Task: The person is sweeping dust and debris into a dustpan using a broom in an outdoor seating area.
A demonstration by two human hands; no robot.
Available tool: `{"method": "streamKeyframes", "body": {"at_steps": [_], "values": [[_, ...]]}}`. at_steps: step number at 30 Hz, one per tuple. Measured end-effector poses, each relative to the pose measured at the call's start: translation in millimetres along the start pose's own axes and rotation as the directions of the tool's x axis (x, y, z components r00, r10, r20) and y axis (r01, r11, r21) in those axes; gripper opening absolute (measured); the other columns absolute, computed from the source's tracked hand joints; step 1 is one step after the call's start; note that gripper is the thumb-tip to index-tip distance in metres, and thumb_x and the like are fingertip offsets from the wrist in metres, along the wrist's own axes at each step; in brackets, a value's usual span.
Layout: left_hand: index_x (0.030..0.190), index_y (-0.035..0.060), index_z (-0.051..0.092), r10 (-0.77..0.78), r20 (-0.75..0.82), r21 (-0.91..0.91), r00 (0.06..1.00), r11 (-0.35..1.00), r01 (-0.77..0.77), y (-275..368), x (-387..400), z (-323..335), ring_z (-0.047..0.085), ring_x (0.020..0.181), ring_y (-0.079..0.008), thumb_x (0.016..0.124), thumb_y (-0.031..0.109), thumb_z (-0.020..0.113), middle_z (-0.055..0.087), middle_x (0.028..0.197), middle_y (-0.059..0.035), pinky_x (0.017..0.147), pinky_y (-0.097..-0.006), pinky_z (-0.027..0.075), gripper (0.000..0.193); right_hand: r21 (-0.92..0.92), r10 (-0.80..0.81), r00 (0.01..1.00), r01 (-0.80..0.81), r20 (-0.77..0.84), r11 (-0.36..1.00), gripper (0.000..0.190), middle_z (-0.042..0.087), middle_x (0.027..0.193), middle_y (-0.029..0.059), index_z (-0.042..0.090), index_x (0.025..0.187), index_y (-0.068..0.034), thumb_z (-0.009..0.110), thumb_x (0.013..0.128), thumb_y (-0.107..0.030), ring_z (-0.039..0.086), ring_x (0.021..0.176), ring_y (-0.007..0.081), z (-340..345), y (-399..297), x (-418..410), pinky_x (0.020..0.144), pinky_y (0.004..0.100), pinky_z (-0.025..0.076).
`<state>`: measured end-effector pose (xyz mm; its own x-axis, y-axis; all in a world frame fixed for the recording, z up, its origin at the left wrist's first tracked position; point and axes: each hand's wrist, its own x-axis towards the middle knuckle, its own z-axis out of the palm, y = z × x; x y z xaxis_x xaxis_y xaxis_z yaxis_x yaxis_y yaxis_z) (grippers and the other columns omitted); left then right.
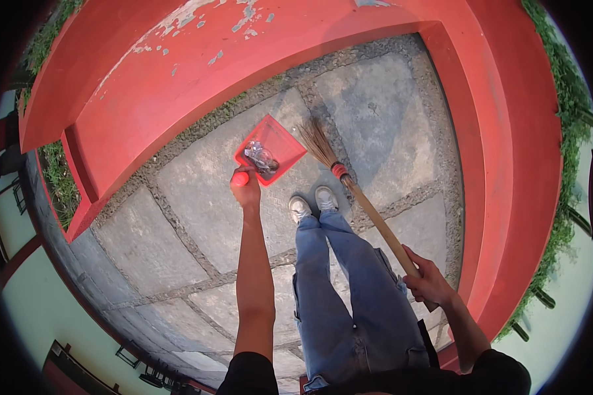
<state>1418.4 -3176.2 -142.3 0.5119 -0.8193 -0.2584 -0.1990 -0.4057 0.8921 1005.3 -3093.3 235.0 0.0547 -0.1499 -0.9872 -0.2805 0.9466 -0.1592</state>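
Observation:
My left hand (245, 186) grips the red handle of a plastic dustpan (287, 146), whose pan lies just beyond my fingers. Crumpled clear plastic and dark debris (262, 158) rest inside the pan, towards its handle side. In my right hand (427, 279) is the wooden stick of a broom (375, 216), held near its top end. The broom slants up and left, with its brown twig bristles (316, 140) spread close to the right corner of the dustpan. Red binding wraps the broom's neck. Whether the bristles touch the paving cannot be told.
Grey stone paving slabs (197, 217) with rough pebbled joints lie underfoot. My white shoes (326, 198) stand below the dustpan. A low red wall (188, 94) with peeling paint curves around the far side and the right. Green plants (59, 182) grow behind it; chairs (153, 377) stand at lower left.

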Motion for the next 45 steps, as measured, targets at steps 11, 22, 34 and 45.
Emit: {"method": "streamKeyframes", "body": {"at_steps": [11,22,34,45], "values": [[0.098,0.0042,0.067,-0.033,0.015,-0.018,0.999,0.999,0.034,-13,-6,-22,0.060,0.127,-0.0284,0.093,-0.005,0.063,0.068,0.120,-0.0190,0.108,-0.0392,0.045,0.011,-0.083,-0.045,0.999,0.044,-0.010,0.996,0.084,0.049,0.070,-0.0006,0.019,0.165,-0.021,0.056,0.093,-0.001,0.045,0.052,0.0085,24,14,-10,0.046,0.0275,0.043],[0.097,0.0037,0.066,0.015,-0.006,-0.018,1.000,1.000,-0.015,-20,-16,-41,0.058,0.129,-0.0307,0.093,-0.006,0.065,0.065,0.129,-0.0245,0.107,-0.0392,0.045,0.011,0.008,0.059,0.984,-0.061,0.167,0.998,0.082,0.048,0.069,-0.0020,0.024,0.164,-0.021,0.057,0.092,0.003,0.045,0.051,0.0075,8,6,-54,0.045,0.0270,0.041],[0.099,0.0049,0.065,-0.079,-0.077,-0.158,0.994,0.985,0.066,-31,-44,-72,0.055,0.133,-0.0323,0.094,-0.007,0.061,0.062,0.134,-0.0230,0.109,-0.0409,0.045,0.013,-0.559,-0.379,0.915,0.244,-0.137,0.793,0.083,0.053,0.069,0.0036,0.025,0.163,-0.022,0.052,0.088,0.000,0.051,0.050,0.0124,-49,-51,52,0.047,0.0315,0.048],[0.097,0.0037,0.065,-0.077,-0.079,-0.073,0.994,0.995,0.072,-31,-25,-57,0.057,0.131,-0.0317,0.093,-0.007,0.063,0.067,0.121,-0.0183,0.107,-0.0413,0.045,0.012,0.000,0.116,0.984,-0.117,0.135,0.993,0.082,0.044,0.065,-0.0041,0.033,0.161,-0.025,0.061,0.089,0.003,0.039,0.051,0.0064,-45,-36,-62,0.046,0.0255,0.034]]}}
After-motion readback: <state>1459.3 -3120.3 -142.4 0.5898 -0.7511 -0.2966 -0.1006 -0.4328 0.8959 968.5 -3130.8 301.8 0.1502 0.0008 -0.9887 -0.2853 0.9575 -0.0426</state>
